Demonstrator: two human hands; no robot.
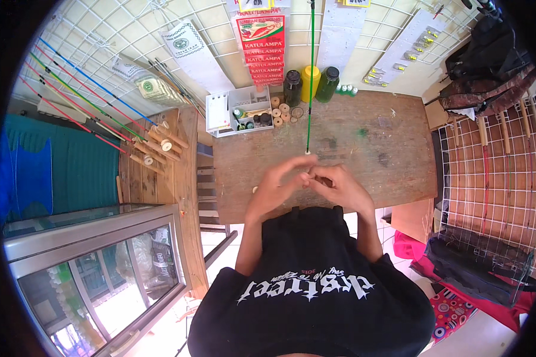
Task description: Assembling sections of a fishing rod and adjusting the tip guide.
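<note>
Over the near part of the wooden table, my two hands meet at the fingertips. My left hand (281, 181) curves inward, its upper fingers stretched toward the right and its lower fingertips closed near the thumb. My right hand (338, 185) is curled, with thumb and fingertips pinched against those of the left. Whatever lies between the fingertips is too small to make out. Just beyond the hands, a thin green fishing rod (310, 89) runs away toward the wall, a small pale piece (308, 153) at its near end.
The wooden table (381, 160) carries a white organizer box (226, 122), several cork rings (284, 113), a yellow bottle (310, 83) and dark bottles (327, 86). More rods (89, 107) lean at left above a glass case (101, 268). A wire rack (500, 172) stands right.
</note>
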